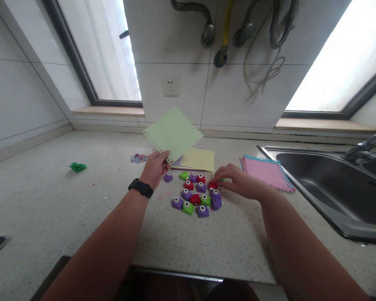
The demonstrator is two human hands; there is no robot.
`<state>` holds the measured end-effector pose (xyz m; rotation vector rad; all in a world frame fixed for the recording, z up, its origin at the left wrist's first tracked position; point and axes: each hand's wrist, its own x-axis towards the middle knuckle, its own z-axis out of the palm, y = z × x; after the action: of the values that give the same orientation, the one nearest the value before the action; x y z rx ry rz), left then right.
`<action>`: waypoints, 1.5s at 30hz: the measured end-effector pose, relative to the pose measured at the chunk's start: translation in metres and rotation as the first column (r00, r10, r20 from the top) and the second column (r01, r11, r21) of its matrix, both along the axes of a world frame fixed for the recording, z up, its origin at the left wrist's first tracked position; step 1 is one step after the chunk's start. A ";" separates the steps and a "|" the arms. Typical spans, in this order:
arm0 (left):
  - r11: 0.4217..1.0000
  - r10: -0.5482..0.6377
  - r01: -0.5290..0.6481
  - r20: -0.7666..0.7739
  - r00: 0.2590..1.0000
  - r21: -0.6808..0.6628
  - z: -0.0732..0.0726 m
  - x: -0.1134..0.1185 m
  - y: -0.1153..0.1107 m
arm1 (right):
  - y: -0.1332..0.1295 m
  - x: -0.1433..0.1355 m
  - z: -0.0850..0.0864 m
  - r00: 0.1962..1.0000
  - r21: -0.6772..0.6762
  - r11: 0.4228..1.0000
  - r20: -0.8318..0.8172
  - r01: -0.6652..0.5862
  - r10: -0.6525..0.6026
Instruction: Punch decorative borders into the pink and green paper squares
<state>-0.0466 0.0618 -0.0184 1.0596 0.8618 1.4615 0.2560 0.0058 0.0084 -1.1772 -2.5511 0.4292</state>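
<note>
My left hand pinches a light green sheet of paper by its lower corner. Small punched holes run along the sheet's lower-left edge, and it is held up tilted above the counter. My right hand has its fingertips closed round a red paper punch at the right of a group of punches. Around it stand several purple, green and red ones, such as a purple punch, a green punch and a red punch. The fingers partly cover a green punch.
Behind the punches lies a stack of yellow and purple paper. Pink and blue punched sheets rest by the steel sink at right. Paper bits and a crumpled green thing lie at left on the speckled counter.
</note>
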 end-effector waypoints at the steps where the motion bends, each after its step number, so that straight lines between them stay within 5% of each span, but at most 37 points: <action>1: 1.000 0.000 0.000 -0.001 1.000 0.000 0.000 0.000 0.000 | 0.000 0.001 0.000 1.000 -0.006 1.000 0.014 0.002 -0.001; 12: 1.000 -0.009 0.009 -0.027 1.000 -0.001 -0.003 0.000 0.001 | 0.001 -0.016 -0.010 0.964 0.061 0.969 0.109 0.238 -0.243; 17: 1.000 -0.027 0.026 -0.063 0.998 -0.012 -0.005 0.001 0.000 | -0.003 -0.012 0.002 0.986 0.115 0.980 0.006 0.165 -0.167; 25: 0.995 -0.103 0.104 -0.181 0.978 -0.004 -0.008 0.005 -0.003 | -0.008 -0.009 0.005 0.998 -0.158 0.987 0.059 0.031 -0.022; 29: 0.990 -0.135 0.142 -0.254 0.958 0.010 -0.008 0.005 -0.005 | -0.007 -0.008 0.005 0.989 -0.124 0.984 -0.056 0.128 -0.136; 31: 0.987 -0.148 0.158 -0.278 0.949 0.017 -0.008 0.005 -0.005 | -0.006 -0.008 0.006 0.932 -0.196 0.958 -0.256 0.210 -0.256; 33: 0.985 -0.159 0.173 -0.308 0.938 0.021 -0.008 0.006 -0.007 | -0.005 -0.010 0.007 0.791 -0.294 0.931 -0.505 0.218 -0.345; 38: 0.984 -0.160 0.179 -0.414 0.896 0.009 -0.008 0.009 -0.012 | -0.002 -0.018 0.003 0.381 -0.243 0.966 -0.888 0.084 -0.257; 41: 0.985 -0.154 0.172 -0.417 0.896 0.004 -0.007 0.013 -0.017 | -0.003 -0.025 0.001 0.298 -0.178 0.976 -0.931 0.124 -0.208; 45: 0.984 -0.159 0.177 -0.459 0.874 -0.003 -0.005 0.018 -0.022 | -0.005 -0.034 -0.001 0.304 -0.103 0.973 -0.939 0.207 -0.164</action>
<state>-0.0285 0.0393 -0.0236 1.5065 1.0417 1.0975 0.2220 0.0006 0.0072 -0.7771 -1.3264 0.7336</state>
